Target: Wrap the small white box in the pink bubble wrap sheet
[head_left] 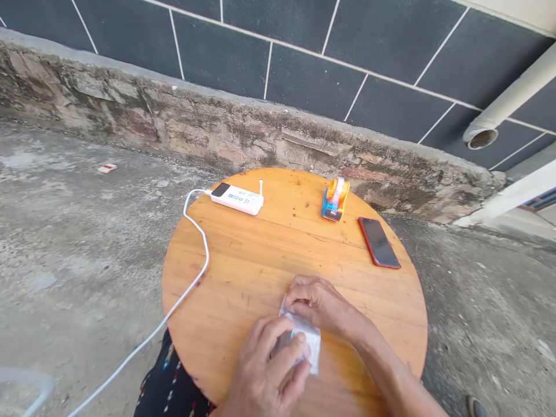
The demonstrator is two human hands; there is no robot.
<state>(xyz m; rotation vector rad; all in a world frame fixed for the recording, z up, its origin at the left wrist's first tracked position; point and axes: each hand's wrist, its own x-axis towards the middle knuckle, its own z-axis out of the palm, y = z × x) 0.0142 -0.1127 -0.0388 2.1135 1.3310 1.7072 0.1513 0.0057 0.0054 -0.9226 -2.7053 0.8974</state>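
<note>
A small, pale, box-shaped packet (310,336) with a see-through film-like wrap lies near the front of the round wooden table (243,272). Over its near left side rests my left hand (271,362), fingers curled and apart, the fingertips pressing the packet. My right hand (315,301) is at the packet's far end, with thumb and forefinger pinched together on the edge of the wrap. What is inside the packet is partly covered by my fingers and cannot be made out.
Towards the back stand an orange and blue tape dispenser (334,200) and a white power bank (238,198) with a white cable (204,255) running off the left edge. A phone with a red case (379,243) lies at the right. Behind is a stone-based wall (243,136).
</note>
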